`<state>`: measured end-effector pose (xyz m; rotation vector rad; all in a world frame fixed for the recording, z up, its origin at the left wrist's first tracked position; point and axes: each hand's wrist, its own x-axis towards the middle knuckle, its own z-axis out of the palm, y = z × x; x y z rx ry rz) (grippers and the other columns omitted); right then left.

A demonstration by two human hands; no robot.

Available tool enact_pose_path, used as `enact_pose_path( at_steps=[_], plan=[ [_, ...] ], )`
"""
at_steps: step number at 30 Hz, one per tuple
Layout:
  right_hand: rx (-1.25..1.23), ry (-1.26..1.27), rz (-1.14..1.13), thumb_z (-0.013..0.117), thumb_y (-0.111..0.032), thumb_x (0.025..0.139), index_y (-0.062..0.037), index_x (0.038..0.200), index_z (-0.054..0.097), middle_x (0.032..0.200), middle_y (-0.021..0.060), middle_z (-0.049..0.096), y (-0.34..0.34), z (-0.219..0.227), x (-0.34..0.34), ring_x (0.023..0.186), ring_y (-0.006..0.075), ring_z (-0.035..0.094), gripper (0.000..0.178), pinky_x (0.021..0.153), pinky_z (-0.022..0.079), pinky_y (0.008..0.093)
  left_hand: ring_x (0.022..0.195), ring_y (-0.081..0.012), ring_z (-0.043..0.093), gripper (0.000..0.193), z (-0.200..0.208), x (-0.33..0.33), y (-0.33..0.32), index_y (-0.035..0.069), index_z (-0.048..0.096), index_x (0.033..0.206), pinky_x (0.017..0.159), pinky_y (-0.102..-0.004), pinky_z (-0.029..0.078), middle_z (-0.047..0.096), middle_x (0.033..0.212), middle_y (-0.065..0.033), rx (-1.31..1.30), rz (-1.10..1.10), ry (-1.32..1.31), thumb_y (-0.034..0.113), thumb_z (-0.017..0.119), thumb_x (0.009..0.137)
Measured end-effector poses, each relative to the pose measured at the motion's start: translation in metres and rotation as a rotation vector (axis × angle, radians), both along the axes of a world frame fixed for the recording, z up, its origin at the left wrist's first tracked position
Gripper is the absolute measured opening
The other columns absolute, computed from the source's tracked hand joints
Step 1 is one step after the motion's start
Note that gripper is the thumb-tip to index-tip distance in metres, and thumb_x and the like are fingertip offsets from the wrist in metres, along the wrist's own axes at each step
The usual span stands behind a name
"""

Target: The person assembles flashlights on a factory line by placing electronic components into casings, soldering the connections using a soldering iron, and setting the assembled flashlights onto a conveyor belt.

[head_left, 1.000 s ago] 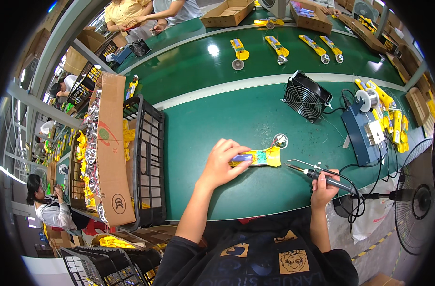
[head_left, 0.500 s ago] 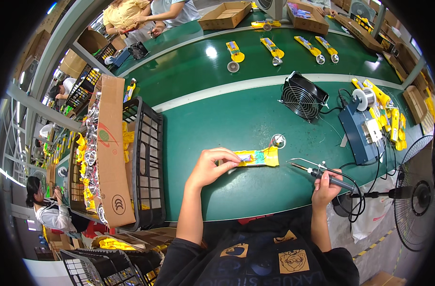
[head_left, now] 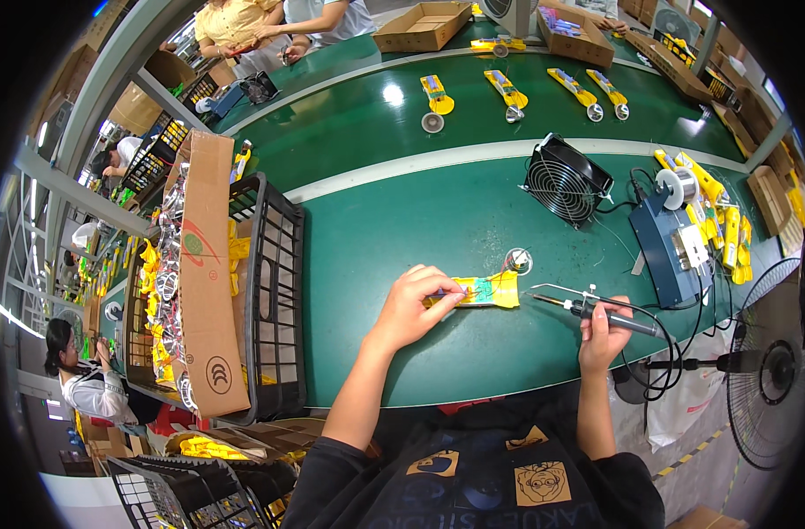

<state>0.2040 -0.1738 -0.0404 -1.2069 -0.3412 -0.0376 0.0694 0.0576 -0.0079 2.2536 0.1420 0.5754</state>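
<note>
On the green worktop lies an open yellow casing (head_left: 506,291) with a green circuit board (head_left: 483,290) and thin wires. A round silver lamp reflector (head_left: 519,261) sits at its far right end, joined by wires. My left hand (head_left: 409,309) covers the casing's left part, thumb and fingertips pinched together beside the board; whatever they pinch is too small to make out. Closed around the handle of a soldering iron (head_left: 584,309), my right hand (head_left: 603,338) is to the right of the casing. The iron's tip, with a thin metal tube above it, points at the casing but stays apart from it.
A black fan (head_left: 566,181) and a blue soldering station (head_left: 667,247) with a solder wire spool (head_left: 677,188) stand at right, near piled yellow casings (head_left: 730,234). A black crate (head_left: 275,291) and cardboard box (head_left: 210,291) border the left. Casings lie along the far belt (head_left: 350,119).
My left hand has shifted right along the casing, its fingertips now closer to the circuit board. The soldering iron's tip has moved slightly up and left.
</note>
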Motion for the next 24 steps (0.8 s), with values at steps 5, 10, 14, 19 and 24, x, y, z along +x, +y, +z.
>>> enact_pose_path(
  at_steps=[5, 10, 14, 19, 24],
  plan=[
    [-0.067, -0.072, 0.226, 0.055, -0.005, 0.077, -0.0021, 0.081, 0.044, 0.066, 0.0021, 0.047, 0.017, 0.009, 0.005, 0.050, 0.0050, 0.045, 0.012, 0.042, 0.036, 0.0170, 0.064, -0.0173, 0.052, 0.007, -0.008, 0.003, 0.000, 0.007, 0.061, 0.073, 0.061, -0.0290, 0.040, 0.058, 0.071, -0.0024, 0.163, -0.043, -0.029, 0.010, 0.065, 0.069],
    [-0.116, -0.088, 0.319, 0.056, -0.002, 0.075, -0.0024, 0.079, 0.046, 0.070, 0.0008, 0.046, 0.028, 0.008, 0.001, 0.055, 0.0040, 0.045, 0.011, 0.048, 0.037, 0.0170, 0.064, -0.0166, 0.052, 0.008, -0.008, 0.003, -0.001, 0.008, 0.060, 0.072, 0.060, -0.0289, 0.036, 0.056, 0.069, -0.0009, 0.225, -0.035, -0.013, 0.012, 0.066, 0.068],
    [-0.137, -0.119, 0.307, 0.056, -0.002, 0.074, -0.0024, 0.078, 0.046, 0.072, 0.0003, 0.046, 0.029, 0.000, 0.001, 0.058, 0.0036, 0.044, 0.011, 0.050, 0.036, 0.0171, 0.065, -0.0166, 0.052, 0.009, -0.008, 0.003, -0.002, 0.008, 0.060, 0.072, 0.061, -0.0290, 0.036, 0.056, 0.069, -0.0009, 0.239, -0.037, -0.006, 0.013, 0.066, 0.068],
    [-0.129, -0.089, 0.308, 0.056, -0.002, 0.074, -0.0023, 0.077, 0.047, 0.073, 0.0002, 0.045, 0.030, 0.000, 0.000, 0.061, 0.0038, 0.042, 0.010, 0.052, 0.035, 0.0176, 0.065, -0.0165, 0.052, 0.009, -0.009, 0.004, -0.003, 0.008, 0.059, 0.072, 0.061, -0.0290, 0.036, 0.056, 0.070, -0.0010, 0.278, -0.046, -0.010, 0.013, 0.066, 0.068],
    [-0.155, -0.111, 0.299, 0.057, -0.002, 0.073, -0.0016, 0.075, 0.048, 0.075, 0.0009, 0.045, 0.030, -0.005, 0.002, 0.063, 0.0050, 0.042, 0.009, 0.055, 0.036, 0.0189, 0.065, -0.0164, 0.052, 0.009, -0.009, 0.005, -0.003, 0.008, 0.059, 0.072, 0.060, -0.0289, 0.035, 0.056, 0.070, -0.0008, 0.273, -0.035, -0.020, 0.013, 0.067, 0.068]
  ],
)
